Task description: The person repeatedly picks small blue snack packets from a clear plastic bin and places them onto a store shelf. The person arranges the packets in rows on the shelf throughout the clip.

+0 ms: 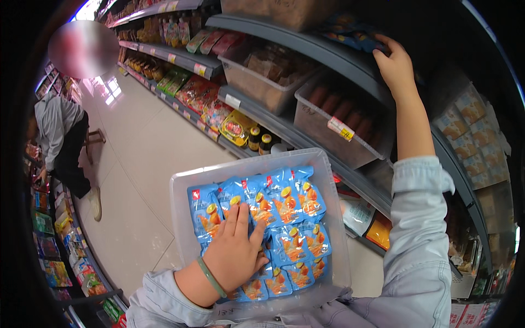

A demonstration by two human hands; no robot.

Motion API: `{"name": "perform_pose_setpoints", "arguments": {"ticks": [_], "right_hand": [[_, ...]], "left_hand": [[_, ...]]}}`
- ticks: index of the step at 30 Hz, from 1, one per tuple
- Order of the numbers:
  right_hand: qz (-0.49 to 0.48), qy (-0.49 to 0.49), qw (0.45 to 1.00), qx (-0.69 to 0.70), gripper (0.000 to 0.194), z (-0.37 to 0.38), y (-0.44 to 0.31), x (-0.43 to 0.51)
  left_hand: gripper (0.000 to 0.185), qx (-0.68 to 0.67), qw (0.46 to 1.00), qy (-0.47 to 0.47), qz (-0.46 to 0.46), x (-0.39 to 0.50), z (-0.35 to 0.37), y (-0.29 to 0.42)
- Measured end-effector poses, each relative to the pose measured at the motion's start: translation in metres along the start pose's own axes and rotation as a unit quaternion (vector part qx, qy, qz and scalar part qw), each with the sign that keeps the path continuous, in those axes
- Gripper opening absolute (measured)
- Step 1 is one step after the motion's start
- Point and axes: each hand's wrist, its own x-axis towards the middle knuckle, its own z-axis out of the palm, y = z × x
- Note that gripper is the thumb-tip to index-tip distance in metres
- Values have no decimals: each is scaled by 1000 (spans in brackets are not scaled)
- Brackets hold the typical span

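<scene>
A clear plastic bin [180,221] stands before me, holding several blue snack packets [293,244] printed with orange and yellow pictures, arranged in rows. My left hand [233,246], with a green bangle on the wrist, lies palm down on these packets, fingers spread and gripping nothing. Up at the top right, my right hand [396,61] reaches to an upper shelf. Its thumb and fingertips are at dark blue packets [352,35] there. Shadow hides whether the fingers grip one.
Grey store shelves [287,39] run along the right. They carry a clear bin of brown packs [266,88] and a bin of dark reddish-brown goods [340,135]. Wrapped baked goods [471,127] stand far right. A person [61,135] bends at the left shelves across the tiled floor [123,197].
</scene>
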Motion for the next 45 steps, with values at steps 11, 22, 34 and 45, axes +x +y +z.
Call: {"name": "perform_pose_setpoints", "arguments": {"ticks": [11, 22, 34, 45], "right_hand": [[106, -189, 926, -309, 68, 23, 29, 47], [32, -99, 966, -236, 30, 7, 22, 42], [-126, 22, 909, 396, 20, -80, -69, -89], [-104, -278, 799, 523, 26, -61, -153, -225]], "left_hand": [[77, 85, 996, 17, 15, -1, -7, 5], [76, 72, 994, 57, 51, 1, -2, -2], [87, -93, 978, 160, 98, 10, -11, -4], [45, -764, 645, 12, -15, 17, -18, 4]]}}
